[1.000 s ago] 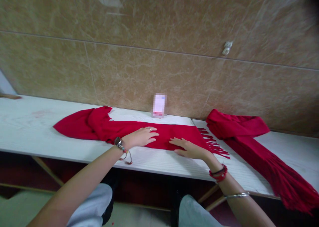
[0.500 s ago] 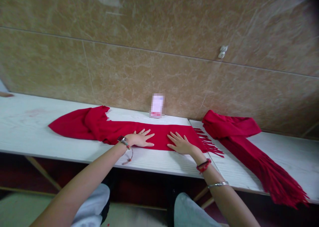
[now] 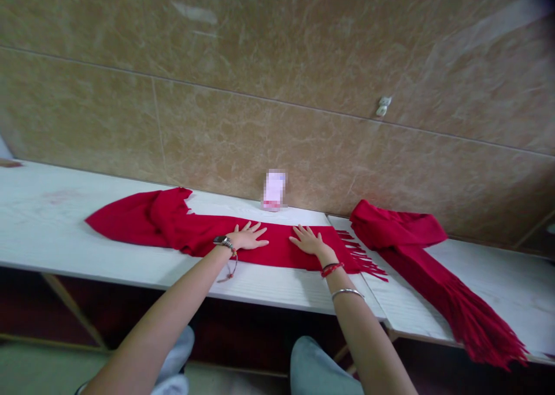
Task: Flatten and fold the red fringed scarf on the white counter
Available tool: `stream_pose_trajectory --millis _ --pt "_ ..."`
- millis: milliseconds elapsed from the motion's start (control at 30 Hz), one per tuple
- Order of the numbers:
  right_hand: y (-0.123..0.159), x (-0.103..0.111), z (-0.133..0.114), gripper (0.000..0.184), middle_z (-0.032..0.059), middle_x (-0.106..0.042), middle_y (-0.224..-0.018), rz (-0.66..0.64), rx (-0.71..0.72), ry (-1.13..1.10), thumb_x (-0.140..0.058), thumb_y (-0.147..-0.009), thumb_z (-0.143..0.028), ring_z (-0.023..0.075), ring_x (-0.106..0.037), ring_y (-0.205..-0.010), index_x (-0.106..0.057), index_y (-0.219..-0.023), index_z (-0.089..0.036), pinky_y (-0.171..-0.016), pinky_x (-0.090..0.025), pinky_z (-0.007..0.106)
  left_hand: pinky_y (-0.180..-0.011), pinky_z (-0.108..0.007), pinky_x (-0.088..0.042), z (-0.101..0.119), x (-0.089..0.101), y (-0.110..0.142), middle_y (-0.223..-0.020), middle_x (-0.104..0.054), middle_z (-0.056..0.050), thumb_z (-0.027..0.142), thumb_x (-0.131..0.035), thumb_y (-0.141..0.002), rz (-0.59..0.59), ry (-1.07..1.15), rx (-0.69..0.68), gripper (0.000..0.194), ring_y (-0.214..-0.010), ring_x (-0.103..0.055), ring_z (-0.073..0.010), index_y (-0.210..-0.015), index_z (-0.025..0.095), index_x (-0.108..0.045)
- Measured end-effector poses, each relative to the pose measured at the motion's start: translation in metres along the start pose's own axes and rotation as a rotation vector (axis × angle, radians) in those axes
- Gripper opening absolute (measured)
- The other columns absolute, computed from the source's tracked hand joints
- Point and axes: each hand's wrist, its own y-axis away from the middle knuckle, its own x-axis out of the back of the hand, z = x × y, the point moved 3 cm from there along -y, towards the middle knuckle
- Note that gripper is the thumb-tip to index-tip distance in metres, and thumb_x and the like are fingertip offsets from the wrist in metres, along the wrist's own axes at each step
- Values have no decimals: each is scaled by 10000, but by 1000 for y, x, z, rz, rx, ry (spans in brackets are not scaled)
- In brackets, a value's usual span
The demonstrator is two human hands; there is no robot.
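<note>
A red fringed scarf (image 3: 277, 247) lies lengthwise on the white tabletop. Its right part is flat, with the fringe pointing right; the left part is bunched and loosely folded over. My left hand (image 3: 248, 237) rests palm down near the scarf's middle, fingers spread. To the right of it, my right hand (image 3: 307, 240) also lies flat on the cloth with its fingers apart. A stretch of smooth red fabric shows between the two hands. Neither hand grips anything.
A second red scarf (image 3: 396, 227) lies folded at the right, its fringe hanging over the front edge. A blurred phone-like object (image 3: 274, 189) leans against the marbled wall (image 3: 208, 129). A small white fixture (image 3: 383, 106) sticks to the wall. The white tabletop (image 3: 47, 221) has a seam at right.
My right hand has shifted slightly up the scarf, its forearm swinging left. My left hand stays about where it was, flat on the cloth. The camera view has tilted a little.
</note>
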Motion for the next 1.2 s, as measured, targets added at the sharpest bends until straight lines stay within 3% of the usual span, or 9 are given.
stream_pose_trajectory --millis 233,433,533,600,700,833,900,1000,1200 --pt "-4 -9 27 544 61 -124 -1485 -2 -78 32 -149 -906 -471 222 -102 -1348 -178 -1402 -250 -1014 -146 581 -979 -647 29 -12 3 -4 -1475 -13 16 777 -389 -634 -61 25 75 892 -1324 71 -372 -1389 350 -177" --pt "6 -4 66 476 67 -178 -1474 14 -152 125 -134 -929 -347 203 -144 -1341 -244 -1384 -261 -1018 -189 543 -989 -642 26 -12 2 -3 -1473 -49 17 768 -415 -625 -28 60 67 889 -1331 52 -354 -1381 349 -211" --pt "10 6 72 473 100 -237 -1452 29 -176 151 -146 -930 -327 231 -191 -1329 -289 -1371 -236 -996 -235 552 -993 -640 9 -11 3 -1 -1472 -70 1 753 -429 -633 -8 63 70 868 -1330 31 -357 -1375 342 -245" --pt "10 14 64 497 145 -231 -1447 74 -184 170 -163 -928 -342 258 -183 -1329 -269 -1381 -167 -1001 -229 551 -999 -630 5 -6 4 -1 -1472 -66 -19 732 -427 -657 -4 31 83 847 -1331 29 -355 -1378 323 -252" --pt "8 18 28 556 155 -129 -1471 167 -126 194 -178 -926 -367 251 -101 -1346 -165 -1403 -80 -1043 -195 493 -1009 -612 -7 8 9 -2 -1473 -76 -48 684 -382 -730 96 -11 30 768 -1338 14 -333 -1379 288 -273" --pt "13 0 -34 522 120 -201 -1459 248 256 228 -230 -923 -373 236 -157 -1337 -235 -1391 -142 -1034 -239 476 -1009 -613 -52 22 3 -7 -1478 -65 -43 646 -274 -799 144 -1 -51 702 -1343 9 -317 -1395 279 -227" --pt "19 -11 -44 496 121 -260 -1437 227 310 228 -239 -923 -360 243 -209 -1323 -284 -1374 -160 -1018 -263 490 -990 -640 -44 20 -4 -10 -1478 -63 -37 647 -258 -801 92 -3 -16 690 -1338 11 -338 -1394 296 -224" --pt "25 -17 -29 474 111 -292 -1424 191 252 231 -239 -923 -331 242 -243 -1311 -310 -1363 -171 -1013 -267 503 -975 -657 -35 16 -11 -13 -1479 -72 -27 647 -242 -801 73 -9 22 669 -1336 7 -346 -1386 322 -234" --pt "36 -6 47 429 82 -233 -1451 118 106 304 -238 -917 -235 257 -189 -1327 -377 -1323 -227 -982 -282 552 -981 -644 -39 14 -9 -12 -1480 -81 -33 659 -234 -791 97 -14 12 690 -1340 -6 -336 -1389 316 -225"
